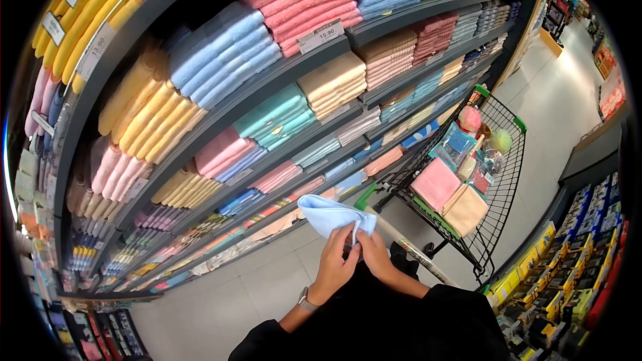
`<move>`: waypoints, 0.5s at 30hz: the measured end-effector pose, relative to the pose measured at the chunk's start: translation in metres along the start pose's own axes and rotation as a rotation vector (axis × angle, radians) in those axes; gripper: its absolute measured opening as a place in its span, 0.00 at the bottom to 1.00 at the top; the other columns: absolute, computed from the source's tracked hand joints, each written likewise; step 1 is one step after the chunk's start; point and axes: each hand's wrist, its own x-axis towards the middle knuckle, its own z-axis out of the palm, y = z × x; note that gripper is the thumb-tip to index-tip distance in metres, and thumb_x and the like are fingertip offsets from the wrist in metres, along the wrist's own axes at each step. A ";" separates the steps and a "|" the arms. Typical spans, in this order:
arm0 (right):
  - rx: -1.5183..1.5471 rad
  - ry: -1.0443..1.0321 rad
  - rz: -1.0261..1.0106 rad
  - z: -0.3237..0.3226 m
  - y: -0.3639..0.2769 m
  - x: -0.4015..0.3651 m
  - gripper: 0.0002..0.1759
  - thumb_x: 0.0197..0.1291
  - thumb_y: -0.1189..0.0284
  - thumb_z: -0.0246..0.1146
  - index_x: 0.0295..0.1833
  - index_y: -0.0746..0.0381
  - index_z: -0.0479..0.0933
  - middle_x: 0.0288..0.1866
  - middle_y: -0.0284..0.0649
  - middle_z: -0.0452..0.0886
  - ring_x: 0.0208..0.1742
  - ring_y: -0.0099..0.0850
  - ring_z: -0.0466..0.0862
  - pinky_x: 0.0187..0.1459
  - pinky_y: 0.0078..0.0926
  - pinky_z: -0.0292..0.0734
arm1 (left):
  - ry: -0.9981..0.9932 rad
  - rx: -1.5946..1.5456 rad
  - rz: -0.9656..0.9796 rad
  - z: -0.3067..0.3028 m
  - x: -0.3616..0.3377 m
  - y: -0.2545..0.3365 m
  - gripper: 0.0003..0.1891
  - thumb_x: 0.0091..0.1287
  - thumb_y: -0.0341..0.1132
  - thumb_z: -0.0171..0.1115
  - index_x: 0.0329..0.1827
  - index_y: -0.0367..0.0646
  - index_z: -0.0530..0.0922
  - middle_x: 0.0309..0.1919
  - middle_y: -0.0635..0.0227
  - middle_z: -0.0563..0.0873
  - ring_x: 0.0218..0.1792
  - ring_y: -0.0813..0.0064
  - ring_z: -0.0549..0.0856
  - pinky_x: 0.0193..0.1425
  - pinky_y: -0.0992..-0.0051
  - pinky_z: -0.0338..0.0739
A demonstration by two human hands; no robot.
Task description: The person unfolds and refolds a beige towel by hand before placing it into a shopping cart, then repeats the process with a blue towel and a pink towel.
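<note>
A light blue folded towel point(328, 217) is held up in front of my body, near the shopping cart's handle. My left hand point(336, 261) grips its lower edge, with a watch on the wrist. Close beside it, my right hand point(376, 254) pinches the towel's right corner, and the two hands nearly touch. Part of the towel between the fingers is hidden. Stacks of blue towels point(224, 53) and yellow towels point(157, 120) lie on the shelves ahead and to the left.
A black wire cart point(511, 180) with green corners stands at the right, holding a pink towel point(436, 184), a cream towel point(465, 210) and toys. Long dark shelves point(267, 77) curve across the left and top. Packaged goods point(568, 267) fill a rack at the lower right.
</note>
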 end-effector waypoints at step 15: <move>-0.363 -0.424 -0.116 0.057 -0.087 0.025 0.15 0.72 0.65 0.57 0.48 0.67 0.79 0.35 0.31 0.81 0.37 0.17 0.76 0.39 0.19 0.72 | 0.210 0.482 0.385 -0.089 0.019 0.045 0.31 0.51 0.27 0.69 0.62 0.40 0.73 0.60 0.54 0.76 0.63 0.51 0.74 0.66 0.58 0.64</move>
